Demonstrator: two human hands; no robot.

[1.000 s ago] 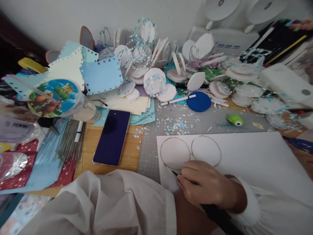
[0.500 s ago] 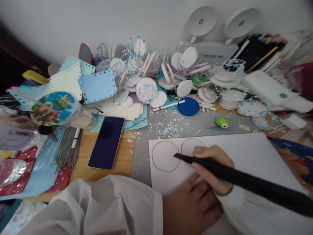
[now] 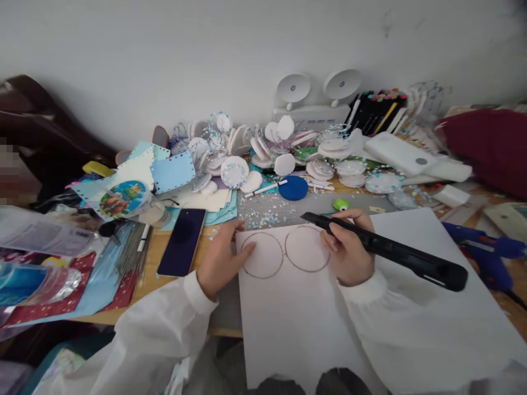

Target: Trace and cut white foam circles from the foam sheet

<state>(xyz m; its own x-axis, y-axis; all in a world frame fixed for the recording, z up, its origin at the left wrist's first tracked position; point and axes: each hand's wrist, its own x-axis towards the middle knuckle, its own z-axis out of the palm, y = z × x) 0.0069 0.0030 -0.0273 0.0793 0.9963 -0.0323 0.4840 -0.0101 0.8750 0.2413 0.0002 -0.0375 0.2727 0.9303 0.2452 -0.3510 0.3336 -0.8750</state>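
Here, the right hand (image 3: pixel 349 249) grasps a black utility knife (image 3: pixel 399 251) over the white sheet (image 3: pixel 284 312). Left of that grip, the left hand (image 3: pixel 224 255) spans the sheet's corner, thumb and fingers parted; whether they pinch it, I can't tell.

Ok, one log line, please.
left hand: at left edge of white sheet | right hand: holds black cutter | on sheet: two circular outlines
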